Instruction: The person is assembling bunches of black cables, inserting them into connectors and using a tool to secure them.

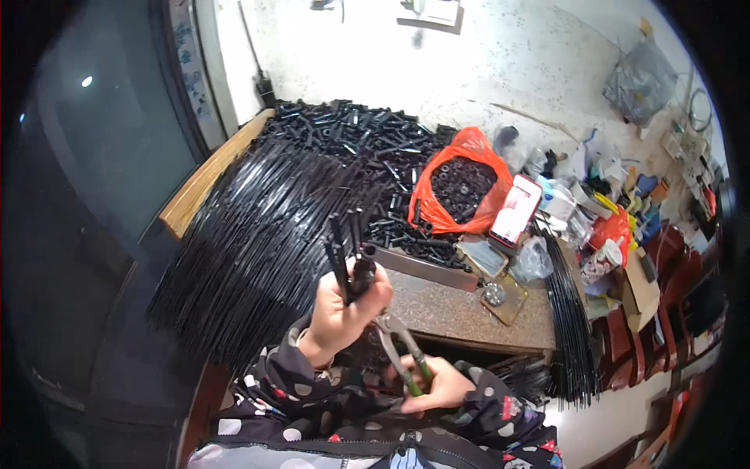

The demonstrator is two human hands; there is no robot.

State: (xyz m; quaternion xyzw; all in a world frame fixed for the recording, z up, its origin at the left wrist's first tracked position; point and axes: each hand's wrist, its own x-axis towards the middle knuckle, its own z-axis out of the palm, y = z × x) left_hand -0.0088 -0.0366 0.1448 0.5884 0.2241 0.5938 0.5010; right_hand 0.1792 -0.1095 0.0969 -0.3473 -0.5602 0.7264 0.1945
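My left hand (pixel 337 316) is wrapped round a bunch of thin black rods with a short black tube (pixel 364 270) among them, all standing roughly upright above the table's front edge. Below it, my right hand (pixel 444 386) grips a pair of pliers (pixel 402 341) with green-covered handles. The handles are spread somewhat, and the pliers' head reaches up to the underside of my left hand, where the jaws are partly hidden. A large pile of long thin black rods (pixel 258 227) lies to the left of my hands. Behind them, short black tubes (pixel 351 129) are heaped.
A red plastic bag (pixel 426 199) of small black rings sits right of the heap, with a phone (pixel 516 209) propped beside it. A metal bar (pixel 426 268) borders the speckled tabletop (pixel 469 320). A wooden board (pixel 215 172) edges the pile's left. Clutter and another rod bundle (pixel 570 328) are rightward.
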